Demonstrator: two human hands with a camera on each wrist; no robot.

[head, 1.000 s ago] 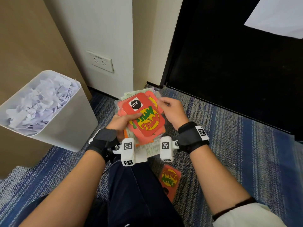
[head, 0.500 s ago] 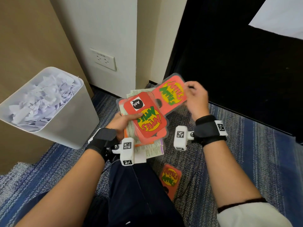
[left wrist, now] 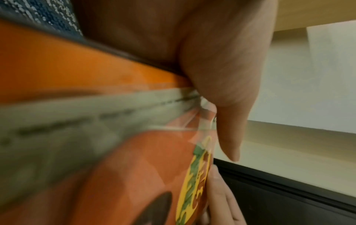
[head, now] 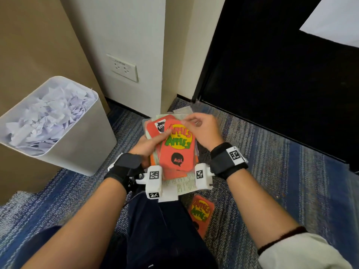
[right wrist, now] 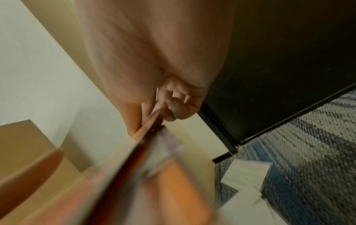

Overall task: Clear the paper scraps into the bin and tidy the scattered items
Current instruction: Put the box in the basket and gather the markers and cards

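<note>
head view shows the person seated on the striped carpet (head: 291, 171), gathering game cards into one pile held above the lap. the left hand (head: 147, 146) cups the stack of cards (head: 155, 129) from below and from its left edge, thumb laid over the top, so the pile, which seems to include a clear sleeve and folded printed sheets (head: 182, 185), is clamped and cannot fan apart. the right hand (head: 204, 131) pinches the far end of the top red card (head: 177, 150), the "apples to apples" face up, and lays it along the pile; gripping it by the end appears to leave the long edges free to line up against the left palm. the right wrist view is blurred but shows curled fingers (right wrist: 177, 106) nipping a thin card edge, and the left wrist view shows the left thumb (left wrist: 227, 121) pressed onto the sleeve and the cards. one more red card (head: 201, 212) lies on the carpet just right of the person's knee, apart from the pile and probably next to be collected. the white bin (head: 58, 129) stands near on the left beside the wall, heaped with paper scraps (head: 44, 117); no scraps show on the carpet, so that part of the job looks done.
</note>
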